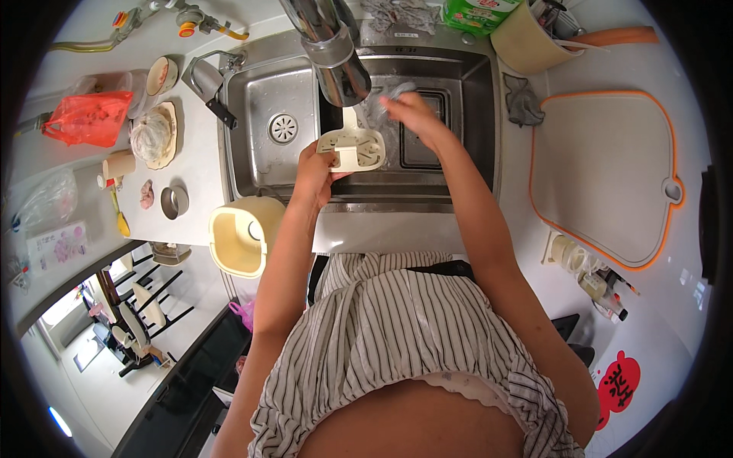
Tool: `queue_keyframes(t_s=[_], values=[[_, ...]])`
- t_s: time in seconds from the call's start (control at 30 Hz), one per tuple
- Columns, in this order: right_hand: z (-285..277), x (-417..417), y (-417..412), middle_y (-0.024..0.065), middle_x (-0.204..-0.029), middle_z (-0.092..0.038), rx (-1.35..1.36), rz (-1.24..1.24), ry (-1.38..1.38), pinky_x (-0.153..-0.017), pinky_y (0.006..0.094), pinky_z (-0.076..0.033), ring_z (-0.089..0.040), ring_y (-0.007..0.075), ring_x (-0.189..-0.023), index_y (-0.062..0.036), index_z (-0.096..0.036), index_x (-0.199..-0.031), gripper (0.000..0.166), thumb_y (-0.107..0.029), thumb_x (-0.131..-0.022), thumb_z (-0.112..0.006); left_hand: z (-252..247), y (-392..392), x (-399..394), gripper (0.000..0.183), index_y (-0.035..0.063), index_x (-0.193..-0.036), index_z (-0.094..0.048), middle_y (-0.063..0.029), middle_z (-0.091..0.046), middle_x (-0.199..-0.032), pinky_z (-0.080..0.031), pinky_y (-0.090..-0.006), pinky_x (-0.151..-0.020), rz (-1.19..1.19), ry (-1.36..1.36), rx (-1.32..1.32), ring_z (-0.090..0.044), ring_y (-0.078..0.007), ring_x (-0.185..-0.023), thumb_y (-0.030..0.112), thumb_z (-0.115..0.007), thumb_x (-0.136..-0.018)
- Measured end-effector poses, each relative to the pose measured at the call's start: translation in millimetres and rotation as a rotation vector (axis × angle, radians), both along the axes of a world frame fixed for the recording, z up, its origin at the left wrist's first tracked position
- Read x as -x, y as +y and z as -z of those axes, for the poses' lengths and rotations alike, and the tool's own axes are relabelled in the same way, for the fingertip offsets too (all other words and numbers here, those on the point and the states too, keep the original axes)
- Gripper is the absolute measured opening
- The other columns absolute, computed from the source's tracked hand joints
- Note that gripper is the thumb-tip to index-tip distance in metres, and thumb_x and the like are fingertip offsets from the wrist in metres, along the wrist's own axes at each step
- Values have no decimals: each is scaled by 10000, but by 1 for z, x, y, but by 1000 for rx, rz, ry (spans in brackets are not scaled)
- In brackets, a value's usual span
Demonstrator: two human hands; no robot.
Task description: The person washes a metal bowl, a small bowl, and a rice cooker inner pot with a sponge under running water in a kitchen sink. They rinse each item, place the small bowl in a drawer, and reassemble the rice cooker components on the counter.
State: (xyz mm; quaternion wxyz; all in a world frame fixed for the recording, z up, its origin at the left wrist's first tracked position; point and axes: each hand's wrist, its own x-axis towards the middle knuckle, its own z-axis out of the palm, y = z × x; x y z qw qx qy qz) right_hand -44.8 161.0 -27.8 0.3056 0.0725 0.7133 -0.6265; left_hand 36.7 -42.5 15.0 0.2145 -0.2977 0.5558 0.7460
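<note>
Over the divider of the stainless steel double sink [252, 166], my left hand [314, 174] grips a cream plastic drain caddy [366, 157] by its left side. The caddy has slots in its base and an upright tab at the back. My right hand [415, 117] is above the right basin, its fingers closed on a greyish, translucent, wet-looking clump [401, 90]; whether it is a scrubber or a cloth, I cannot tell. A chrome faucet [343, 71] hangs just behind the caddy and hides part of the space between the basins.
A knife [220, 111] lies at the sink's left rim, near a small tap [235, 60]. A cream bin [217, 240] is at the front left. Bowls and bags, including a red bag [89, 117], occupy the left counter. Right are a grey rag [522, 103] and an orange-edged cutting board [601, 172].
</note>
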Motion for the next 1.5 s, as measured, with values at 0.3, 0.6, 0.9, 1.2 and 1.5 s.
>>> queue_keyframes(t_s=[0.3,0.6,0.9,1.2,1.5], values=[[29,-11,-30,29,-596,-589,-192,-21,315,-525,299,-419,-516,122,-543,19,-618,-702,216,-174,-730,-712,-1,17,2,383,5,-1221,-424,-129,-552,-1090,-550,-317,-679,127,31,21,-600,-222,-921,-19,-397,-840],[39,-5,-36,21,-745,-639,213,397,39,-572,231,-432,-554,66,-644,15,-656,-830,209,-166,-745,-715,4,27,-3,403,12,-1251,-394,-104,-541,-1126,-429,-281,-867,104,172,110,-534,-180,-1017,-38,-413,-852],[35,-6,-25,147,-594,-595,-224,107,270,-535,322,-446,-578,191,-527,36,-637,-722,287,-227,-677,-743,25,25,1,398,4,-1279,-362,-100,-533,-1138,-449,-294,-859,125,335,177,-540,-175,-1011,3,-437,-887],[-15,-18,8,75,-772,-606,-251,182,669,-689,308,-471,-575,139,-720,2,-611,-867,159,-154,-851,-583,14,18,13,292,64,-1213,-443,-73,-573,-1087,-494,-303,-824,-29,153,-113,-583,-161,-950,76,-389,-926],[-11,-36,-8,140,-1012,-568,-328,130,641,-794,355,-474,-547,308,-925,-14,-489,-1058,293,-72,-789,-590,20,41,17,344,90,-1261,-396,-65,-541,-1146,-486,-314,-864,10,162,-280,-565,-169,-1008,57,-396,-919]])
